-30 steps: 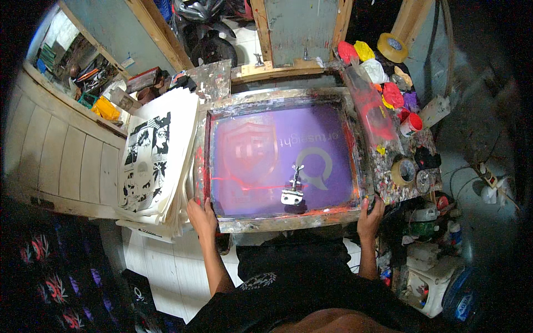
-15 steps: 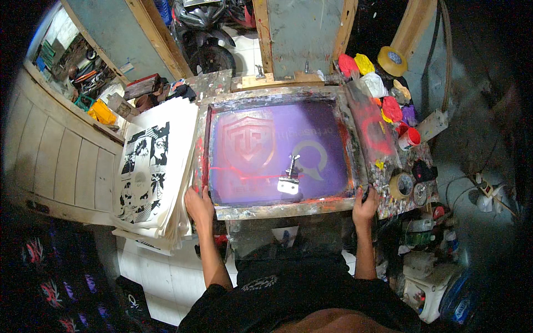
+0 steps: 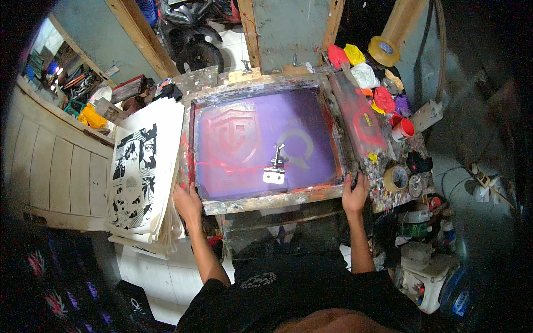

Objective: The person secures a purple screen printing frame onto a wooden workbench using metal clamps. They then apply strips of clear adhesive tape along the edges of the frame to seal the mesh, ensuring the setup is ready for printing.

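Observation:
A paint-stained screen frame [image 3: 261, 202] with purple mesh [image 3: 305, 122] lies before me, showing a shield emblem and other faint designs. A metal clamp [image 3: 274, 172] with an upright screw piece rests on or appears over the mesh. My left hand [image 3: 187, 202] grips the frame's left side near the front corner, fingers wrapped round it. My right hand [image 3: 355, 194] grips the front right corner in the same way. Below the front edge shows a dark glossy surface [image 3: 250, 233].
Left: a stack of printed paper [image 3: 172, 122] and a cream panelled door [image 3: 66, 166]. Right: a board [image 3: 411, 144] with tape rolls [image 3: 395, 180], crumpled coloured bags and red cups [image 3: 403, 130]. Behind: a motorbike [image 3: 200, 50]. Lower right: a white stool [image 3: 427, 283] and water jug [image 3: 461, 294].
The frame and both hands have moved farther from my body, appearing higher and slightly leftward. More of the dark surface under the front edge shows. The whole view has shifted a little.

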### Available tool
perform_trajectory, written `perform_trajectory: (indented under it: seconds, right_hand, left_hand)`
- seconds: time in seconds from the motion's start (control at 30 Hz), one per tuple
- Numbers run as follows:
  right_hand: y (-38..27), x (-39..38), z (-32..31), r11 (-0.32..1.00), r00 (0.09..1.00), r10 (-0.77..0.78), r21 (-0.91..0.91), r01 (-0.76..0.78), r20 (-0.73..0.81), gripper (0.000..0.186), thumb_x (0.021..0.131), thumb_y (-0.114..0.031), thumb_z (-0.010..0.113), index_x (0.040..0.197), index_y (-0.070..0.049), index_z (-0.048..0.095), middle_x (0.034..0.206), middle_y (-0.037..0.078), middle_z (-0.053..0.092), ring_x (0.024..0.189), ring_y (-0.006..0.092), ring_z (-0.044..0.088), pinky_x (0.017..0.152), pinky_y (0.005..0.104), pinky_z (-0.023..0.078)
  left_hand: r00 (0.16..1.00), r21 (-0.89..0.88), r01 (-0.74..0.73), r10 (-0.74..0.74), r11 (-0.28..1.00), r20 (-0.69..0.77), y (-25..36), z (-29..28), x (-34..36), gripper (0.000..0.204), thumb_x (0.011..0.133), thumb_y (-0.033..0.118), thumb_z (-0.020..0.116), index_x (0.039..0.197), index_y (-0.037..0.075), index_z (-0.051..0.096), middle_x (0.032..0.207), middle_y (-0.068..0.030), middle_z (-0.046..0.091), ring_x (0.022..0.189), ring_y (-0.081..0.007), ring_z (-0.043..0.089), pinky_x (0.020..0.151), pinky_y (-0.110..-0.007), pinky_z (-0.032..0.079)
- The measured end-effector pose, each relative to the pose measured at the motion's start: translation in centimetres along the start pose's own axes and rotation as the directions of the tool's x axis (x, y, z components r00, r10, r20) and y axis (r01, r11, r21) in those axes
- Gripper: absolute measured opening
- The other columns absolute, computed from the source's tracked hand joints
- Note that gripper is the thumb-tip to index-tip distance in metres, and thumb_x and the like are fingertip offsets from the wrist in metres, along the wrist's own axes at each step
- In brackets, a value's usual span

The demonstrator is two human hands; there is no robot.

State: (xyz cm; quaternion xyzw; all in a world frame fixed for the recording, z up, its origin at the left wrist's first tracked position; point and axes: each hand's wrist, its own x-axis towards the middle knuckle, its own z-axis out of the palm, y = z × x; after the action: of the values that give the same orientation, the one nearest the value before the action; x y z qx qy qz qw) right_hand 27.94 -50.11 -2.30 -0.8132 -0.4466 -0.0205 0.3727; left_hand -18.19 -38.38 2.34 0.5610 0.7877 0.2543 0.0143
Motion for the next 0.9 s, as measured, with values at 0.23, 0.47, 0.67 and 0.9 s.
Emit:
perform_trajectory:
  seconds: [0.23, 0.47, 0.67, 0.9]
  right_hand:
    - [0.3, -0.3, 0.1, 1.000, 1.000, -0.026, -0.002, 0.026, 0.013, 0.046, 0.094, -0.027, 0.059, 0.120, 0.011, 0.055, 0.116, 0.028, 0.058, 0.109, 0.0444, 0.053, 0.097, 0.0503, 0.042]
    - [1.0, -0.6, 0.3, 0.998, 0.998, -0.065, -0.014, 0.066, 0.011, 0.045, 0.093, -0.026, 0.060, 0.120, 0.010, 0.056, 0.115, 0.027, 0.058, 0.109, 0.0447, 0.053, 0.097, 0.0505, 0.041]
    - [0.9, -0.6, 0.4, 0.994, 0.994, -0.089, -0.066, 0.086, -0.057, 0.042, 0.095, -0.023, 0.060, 0.119, 0.011, 0.056, 0.109, 0.026, 0.058, 0.104, 0.0441, 0.054, 0.093, 0.0476, 0.043]
    - [0.4, -0.1, -0.4, 1.000, 0.997, 0.003, -0.010, -0.003, 0.074, 0.048, 0.097, -0.030, 0.057, 0.124, 0.011, 0.054, 0.120, 0.029, 0.056, 0.111, 0.0455, 0.053, 0.097, 0.0477, 0.042]
  left_hand:
    - [0.999, -0.030, 0.047, -0.046, 0.998, 0.010, 0.8, -0.8, 0.0, 0.038, 0.087, 0.017, 0.069, 0.112, -0.010, 0.058, 0.106, -0.0309, 0.063, 0.101, -0.0468, 0.059, 0.089, -0.049, 0.045]
    - [0.996, -0.037, 0.041, -0.044, 0.998, -0.073, 1.7, -1.2, 0.0, 0.036, 0.086, 0.017, 0.070, 0.110, -0.009, 0.060, 0.103, -0.0303, 0.064, 0.097, -0.0474, 0.060, 0.086, -0.050, 0.046]
    - [0.997, 0.001, -0.064, 0.064, 0.998, -0.041, 0.7, -0.5, -0.4, 0.037, 0.086, 0.019, 0.069, 0.109, -0.009, 0.060, 0.099, -0.0316, 0.064, 0.094, -0.0484, 0.061, 0.084, -0.051, 0.047]
    - [1.000, 0.033, -0.008, 0.007, 0.999, 0.015, -0.3, 0.7, 0.4, 0.042, 0.087, 0.026, 0.068, 0.109, -0.010, 0.060, 0.097, -0.0302, 0.065, 0.095, -0.0470, 0.061, 0.084, -0.050, 0.047]
